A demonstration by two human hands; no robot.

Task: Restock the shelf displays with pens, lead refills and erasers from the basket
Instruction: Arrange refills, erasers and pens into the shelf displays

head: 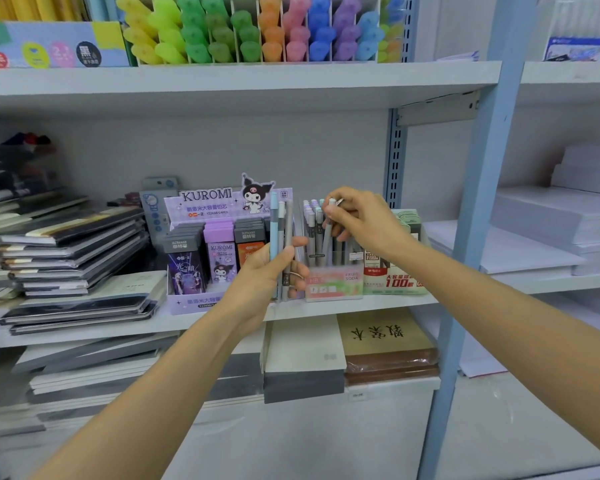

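My left hand (271, 268) grips a small bunch of upright pens (280, 226), one light blue and the others grey, in front of the middle shelf. To its right, my right hand (361, 220) pinches the top of a single grey pen (328, 233) that stands in the pink Fruit Soda pen display box (333, 284). Several more pens with pastel caps (310, 211) stand in that box. The purple Kuromi lead refill display (201, 244) sits just left of the held pens. The basket is out of view.
Stacked notebooks (70, 251) fill the shelf's left side. A green and white refill box (395, 275) stands right of the pen box. Coloured highlighters (257, 29) line the shelf above. A blue upright post (471, 237) borders the bay; paper stacks (551, 230) lie beyond it.
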